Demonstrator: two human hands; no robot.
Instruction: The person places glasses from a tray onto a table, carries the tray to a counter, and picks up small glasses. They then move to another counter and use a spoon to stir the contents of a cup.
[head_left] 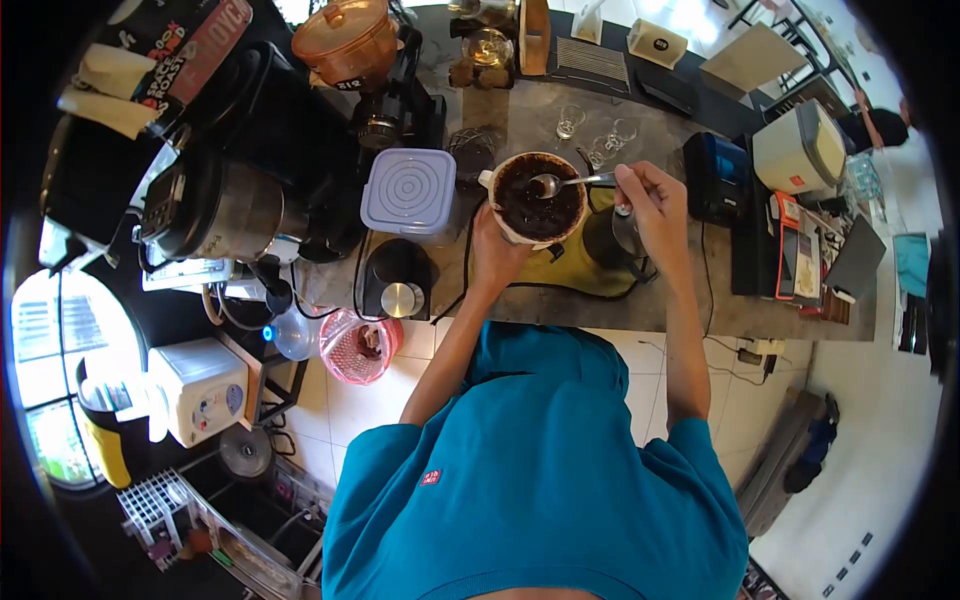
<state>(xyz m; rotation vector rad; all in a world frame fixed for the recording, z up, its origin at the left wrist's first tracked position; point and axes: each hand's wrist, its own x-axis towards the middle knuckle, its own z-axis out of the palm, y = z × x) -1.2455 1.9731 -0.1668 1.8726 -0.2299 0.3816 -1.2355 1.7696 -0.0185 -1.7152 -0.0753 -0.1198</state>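
Observation:
A white cup (486,181) with dark, wet-looking contents (530,208) is tilted a little over the counter. My left hand (497,252) holds the cup from its near left side. Closed around the handle of a metal spoon (590,181) is my right hand (652,205), and the spoon's bowl rests in the dark contents. Just below my right hand stands a dark pitcher (612,240) on an olive-green cloth (565,268). A lidded container (408,190) with a pale purple lid is left of the cup.
Small glasses (570,121) stand behind the cup. A coffee grinder (380,120) and black canister (398,285) are on the left. On the right are a black device (717,178) and a white box (798,150). A pink basket (358,347) sits below the counter. A person (885,128) is far right.

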